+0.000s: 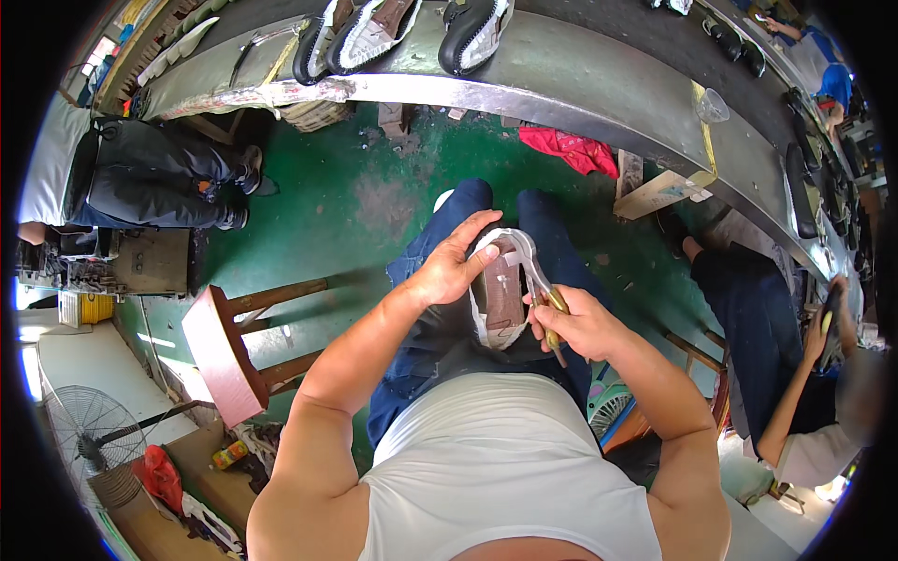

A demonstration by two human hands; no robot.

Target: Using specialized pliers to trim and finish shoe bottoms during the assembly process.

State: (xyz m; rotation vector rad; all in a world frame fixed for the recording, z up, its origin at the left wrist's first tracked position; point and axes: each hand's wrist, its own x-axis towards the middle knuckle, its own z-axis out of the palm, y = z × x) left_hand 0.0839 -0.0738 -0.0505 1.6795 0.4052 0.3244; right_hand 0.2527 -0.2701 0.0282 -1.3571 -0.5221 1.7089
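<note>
A shoe upper (503, 297) rests over my lap, bottom side up. Its brown insole faces me, and a whitish edge runs around it. My left hand (451, 269) is closed around the far left side of the shoe, thumb laid over the top near the rim. In my right hand (585, 325) is a pair of pliers (558, 301) with yellowish handles, held at the shoe's right side. The jaws lie close to the pale rim; whether they bite on it I cannot tell.
Ahead curves a metal-edged workbench (561, 103) carrying several dark shoes (472, 35). A wooden stool (223, 355) stands left, near a wire fan (89, 430). One person (140, 173) is at the left; another person (748, 309) sits at the right. A red cloth (572, 150) hangs under the bench.
</note>
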